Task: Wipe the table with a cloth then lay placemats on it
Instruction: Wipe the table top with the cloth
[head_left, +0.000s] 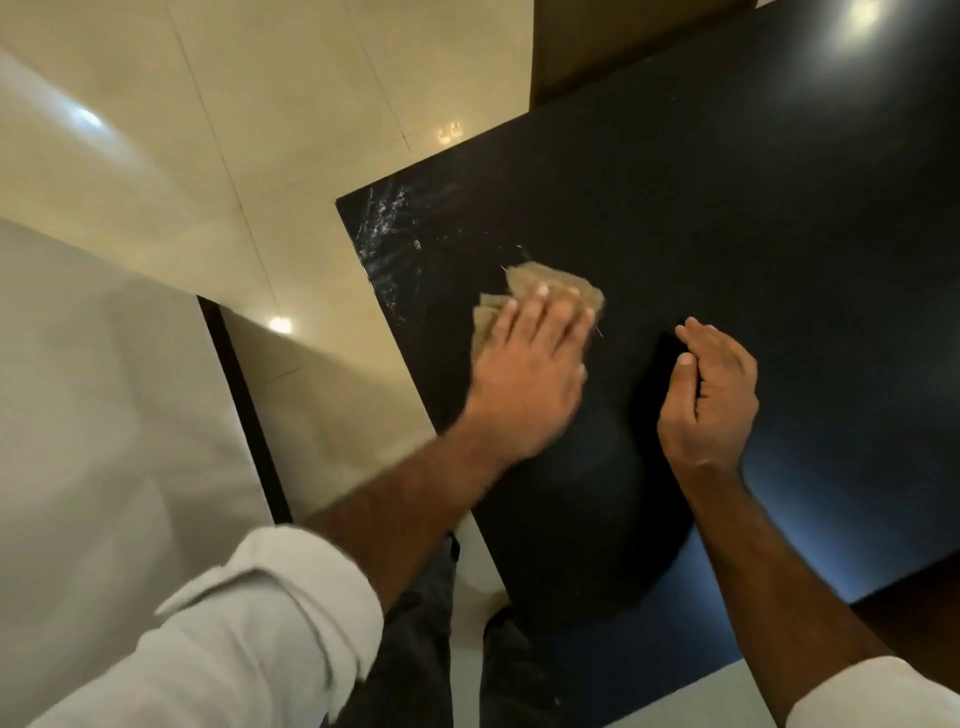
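A glossy black rectangular table top (727, 234) is seen from above, at a slant. A small crumpled tan cloth (527, 280) lies on it near the left edge, a little below the far left corner. The cloth is pressed flat onto the surface by the left hand (530, 374), palm down. The fingers (543, 299) are held straight and slightly spread over the cloth; nothing is gripped or pinched. Cloth edges stick out beyond the fingertips and by the thumb side. The hand is motion-blurred.

The right hand (717, 395) is seen just beside the left, to its right, over the bare table. Its fingers are loosely curled towards the thumb and nothing is held in it. Whether it touches the surface cannot be told.

Whitish scuff marks (387, 223) are seen on the table at the far left corner, apart from the cloth. A bright light reflection (852, 21) is seen at the far end of the top.

Both forearms are bare, with a rolled white left sleeve (249, 623) and a white right sleeve (872, 696) at the bottom of the view. Dark trousers (415, 649) are seen between the arms, by the near table edge. A shiny cream tiled floor (311, 104) surrounds the table. A pale grey panel (104, 389) stands at the left.
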